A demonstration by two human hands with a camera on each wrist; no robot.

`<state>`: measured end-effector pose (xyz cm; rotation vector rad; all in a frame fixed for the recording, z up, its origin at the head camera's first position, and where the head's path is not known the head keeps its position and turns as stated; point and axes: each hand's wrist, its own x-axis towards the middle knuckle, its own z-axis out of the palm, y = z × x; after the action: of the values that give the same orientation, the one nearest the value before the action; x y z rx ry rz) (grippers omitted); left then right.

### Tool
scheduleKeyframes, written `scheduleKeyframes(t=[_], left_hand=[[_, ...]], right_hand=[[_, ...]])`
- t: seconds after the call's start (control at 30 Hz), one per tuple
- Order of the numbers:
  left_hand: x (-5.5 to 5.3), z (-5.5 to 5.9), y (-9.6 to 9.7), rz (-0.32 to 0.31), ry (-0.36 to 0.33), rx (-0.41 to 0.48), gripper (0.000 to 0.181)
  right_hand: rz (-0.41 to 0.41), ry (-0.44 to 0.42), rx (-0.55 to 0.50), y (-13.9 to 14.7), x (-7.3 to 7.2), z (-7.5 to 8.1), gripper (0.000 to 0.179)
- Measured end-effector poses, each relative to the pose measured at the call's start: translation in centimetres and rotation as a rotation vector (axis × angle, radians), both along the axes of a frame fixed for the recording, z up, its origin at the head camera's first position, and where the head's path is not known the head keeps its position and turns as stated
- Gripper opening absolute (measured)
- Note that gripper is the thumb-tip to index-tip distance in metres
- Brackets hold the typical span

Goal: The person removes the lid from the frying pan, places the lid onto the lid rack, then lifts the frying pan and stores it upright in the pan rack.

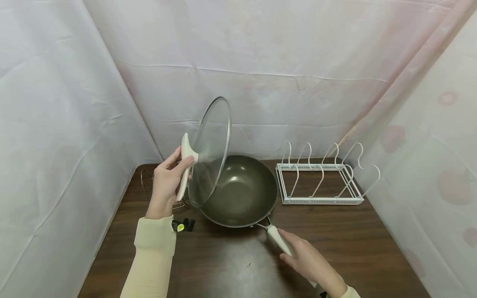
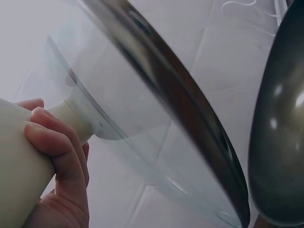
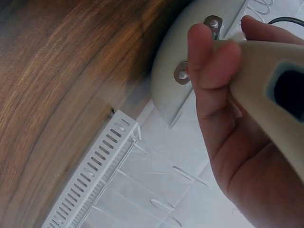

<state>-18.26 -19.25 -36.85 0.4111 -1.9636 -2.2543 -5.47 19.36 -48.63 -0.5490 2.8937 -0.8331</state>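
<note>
My left hand (image 1: pixel 164 182) grips the cream handle (image 1: pixel 185 147) of a glass lid (image 1: pixel 214 145). The lid is tipped almost on edge, raised over the left side of a wok (image 1: pixel 242 196), and its metal rim (image 2: pixel 190 118) faces the wok in the left wrist view. Dark grey-green inside, the wok sits on the table with nothing in it. My right hand (image 1: pixel 307 260) holds the wok's cream handle (image 1: pixel 277 239), which points toward the front right. In the right wrist view, that hand's fingers (image 3: pixel 213 61) curl round the handle near the riveted brackets.
To the wok's right stands a white rack (image 1: pixel 322 201) with several curved wire dividers. A thin wire stand (image 1: pixel 180 205) shows partly behind my left hand. White cloth walls (image 1: pixel 253 99) enclose the dark wooden table (image 1: pixel 238 265) at the back and sides.
</note>
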Motion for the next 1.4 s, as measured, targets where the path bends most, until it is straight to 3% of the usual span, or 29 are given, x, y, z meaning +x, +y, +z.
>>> scheduleKeyframes(t=[0.3, 0.6, 0.73, 0.93, 1.17, 1.4], left_hand=[[0.8, 0.7, -1.8, 0.009, -0.014, 0.089, 0.073], [1.8, 1.3, -3.6, 0.023, -0.005, 0.128, 0.071], [2.2, 1.5, -4.4, 0.019, 0.012, 0.154, 0.070], [2.8, 1.4, -5.8, 0.052, 0.054, 0.213, 0.068], [3.6, 1.4, -7.2, 0.060, 0.062, 0.251, 0.071], [4.0, 1.6, -8.2, 0.080, 0.024, 0.283, 0.075]], right_hand=[[-0.017, -0.002, 0.029, -0.1, -0.1, 0.8, 0.062], [0.048, -0.033, 0.118, 0.1, -1.4, 3.1, 0.064], [0.070, 0.014, 0.157, -0.4, -2.3, 4.3, 0.064], [0.167, 0.126, 0.178, -1.9, -4.0, 5.8, 0.060], [0.210, 0.116, 0.171, -3.5, -6.0, 6.8, 0.058], [0.231, 0.029, 0.049, -5.8, -8.7, 7.5, 0.057]])
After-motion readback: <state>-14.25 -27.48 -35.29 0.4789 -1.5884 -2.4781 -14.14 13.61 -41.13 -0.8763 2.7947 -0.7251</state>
